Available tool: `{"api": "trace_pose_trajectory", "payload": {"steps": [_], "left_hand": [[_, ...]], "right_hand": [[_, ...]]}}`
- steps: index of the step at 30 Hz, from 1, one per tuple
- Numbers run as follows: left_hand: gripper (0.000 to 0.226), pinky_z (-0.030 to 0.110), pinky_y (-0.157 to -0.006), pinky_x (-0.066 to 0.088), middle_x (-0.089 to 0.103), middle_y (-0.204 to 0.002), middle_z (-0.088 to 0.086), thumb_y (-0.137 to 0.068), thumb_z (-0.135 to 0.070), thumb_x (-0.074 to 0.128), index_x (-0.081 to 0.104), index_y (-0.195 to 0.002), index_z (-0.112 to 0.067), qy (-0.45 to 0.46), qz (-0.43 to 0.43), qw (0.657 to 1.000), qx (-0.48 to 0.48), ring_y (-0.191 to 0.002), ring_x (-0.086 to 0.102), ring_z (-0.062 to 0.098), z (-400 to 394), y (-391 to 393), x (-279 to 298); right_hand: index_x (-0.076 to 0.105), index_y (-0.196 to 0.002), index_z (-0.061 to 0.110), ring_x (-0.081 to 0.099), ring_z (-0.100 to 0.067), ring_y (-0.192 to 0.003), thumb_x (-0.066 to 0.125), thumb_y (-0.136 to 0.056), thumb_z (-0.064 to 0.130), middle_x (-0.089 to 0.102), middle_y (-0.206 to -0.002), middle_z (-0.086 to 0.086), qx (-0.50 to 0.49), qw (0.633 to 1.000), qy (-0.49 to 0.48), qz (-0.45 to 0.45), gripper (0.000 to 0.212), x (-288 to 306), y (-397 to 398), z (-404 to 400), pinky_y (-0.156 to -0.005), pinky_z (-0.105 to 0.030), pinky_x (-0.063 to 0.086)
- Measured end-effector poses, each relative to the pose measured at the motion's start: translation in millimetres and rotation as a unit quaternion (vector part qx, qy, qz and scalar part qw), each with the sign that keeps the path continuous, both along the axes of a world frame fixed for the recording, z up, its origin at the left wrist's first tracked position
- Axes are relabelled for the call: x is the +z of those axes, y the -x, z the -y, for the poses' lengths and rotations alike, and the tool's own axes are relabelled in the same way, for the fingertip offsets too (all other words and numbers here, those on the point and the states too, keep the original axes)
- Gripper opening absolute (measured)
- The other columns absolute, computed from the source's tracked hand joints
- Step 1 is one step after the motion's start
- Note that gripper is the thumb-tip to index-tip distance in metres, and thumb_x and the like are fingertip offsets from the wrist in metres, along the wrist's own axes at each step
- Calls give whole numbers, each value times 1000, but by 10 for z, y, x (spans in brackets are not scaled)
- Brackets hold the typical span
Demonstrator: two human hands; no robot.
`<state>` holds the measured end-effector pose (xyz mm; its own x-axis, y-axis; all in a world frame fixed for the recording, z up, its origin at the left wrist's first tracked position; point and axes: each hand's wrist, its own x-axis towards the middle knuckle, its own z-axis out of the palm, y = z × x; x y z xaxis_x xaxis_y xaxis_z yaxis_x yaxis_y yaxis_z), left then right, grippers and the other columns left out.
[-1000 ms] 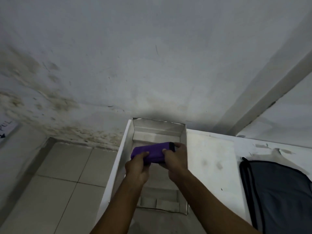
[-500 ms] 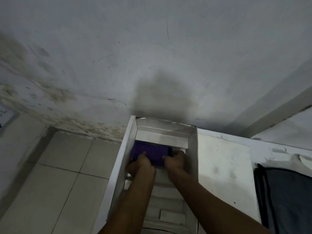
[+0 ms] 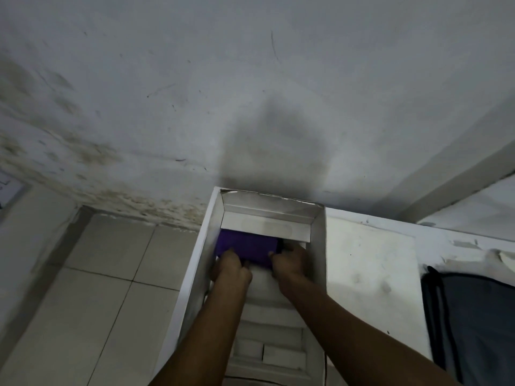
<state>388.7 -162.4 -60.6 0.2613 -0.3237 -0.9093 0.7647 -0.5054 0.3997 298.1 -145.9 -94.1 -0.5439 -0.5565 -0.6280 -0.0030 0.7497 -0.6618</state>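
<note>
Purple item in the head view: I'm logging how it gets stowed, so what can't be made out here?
- Purple item: head view, dim and soft; whether it is cloth or a pouch cannot be told.
- Its near edge: covered by the left hand and right hand that hold it.
- Its far edge: seems to pass under a ledge of the white box.
- Dark bag: cut off by the right and bottom edges of the picture.

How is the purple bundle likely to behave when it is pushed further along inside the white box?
The purple bundle is probably soft: its edges look rounded where the left hand and right hand grip it. It looks flat, so rolling seems unlikely. It lies close to one wall of the white box, so it may rub there.
</note>
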Motion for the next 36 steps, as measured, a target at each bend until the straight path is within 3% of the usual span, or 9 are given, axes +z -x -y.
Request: {"api": "trace_pose_trajectory", "payload": {"steps": [4,7,11,13,15,17,22,28,36], "left_hand": [[39,44,-87,54,58,-128,18,-91,-5,56,49,-129,-7,13,0,999,-35,-112,60,34,-23,-8,67],[41,34,-71,50,58,-115,11,-89,-8,57,49,-129,-5,0,2,997,-77,-93,59,27,-74,-32,120],[48,43,-95,43,54,-120,11,-83,-4,59,50,-130,-6,1,6,993,-119,-113,53,32,-216,-66,334],[47,41,-87,47,53,-106,12,-79,-5,61,53,-125,-5,12,28,991,-132,-97,55,30,-310,-79,484],[29,35,-66,48,55,-82,10,-78,-4,60,61,-108,-4,53,49,985,-154,-70,52,21,-416,-60,654],[9,32,-59,46,57,-72,9,-83,-1,56,63,-85,-5,110,71,972,-197,-63,54,19,-544,-2,874],[14,25,-55,51,62,-75,7,-85,4,57,63,-89,-7,266,217,872,-349,-66,58,15,-941,258,1319],[12,29,-66,51,68,-86,9,-86,-4,60,64,-88,-16,351,318,745,-470,-79,65,22,-1377,746,1419],[15,26,-58,48,69,-72,4,-82,-2,61,65,-79,-16,366,323,694,-530,-70,69,23,-1954,1813,1339]], "right_hand": [[44,-134,7,60,-37,-107,75,-77,13,58,-124,-19,11,1000,-5,28,65,111,49,-34,-86,-48,56],[38,-135,2,62,-29,-90,72,-77,12,60,-112,-20,55,998,-5,34,68,283,79,-100,-66,-35,55],[40,-129,3,54,-16,-78,71,-78,9,52,-95,-6,138,990,31,14,60,596,157,-299,-60,-26,50],[43,-128,6,53,-14,-87,71,-80,9,53,-102,-6,179,981,73,30,56,800,177,-445,-69,-22,49],[49,-124,9,57,-16,-93,72,-80,10,59,-107,-8,220,968,119,14,50,985,212,-586,-68,-17,49],[57,-117,10,63,-18,-90,72,-79,11,65,-100,-8,252,952,169,-39,41,1148,278,-731,-67,-16,49],[69,-101,11,65,-14,-78,70,-78,11,71,-88,-4,262,916,264,-149,23,1425,611,-1151,-71,-17,50],[70,-93,17,65,-10,-73,66,-78,11,70,-78,1,222,928,251,-165,16,1499,1275,-1742,-66,-16,50],[70,-94,12,60,0,-62,65,-82,8,68,-76,3,204,934,200,-214,13,1432,2454,-2529,-54,-4,45]]}}
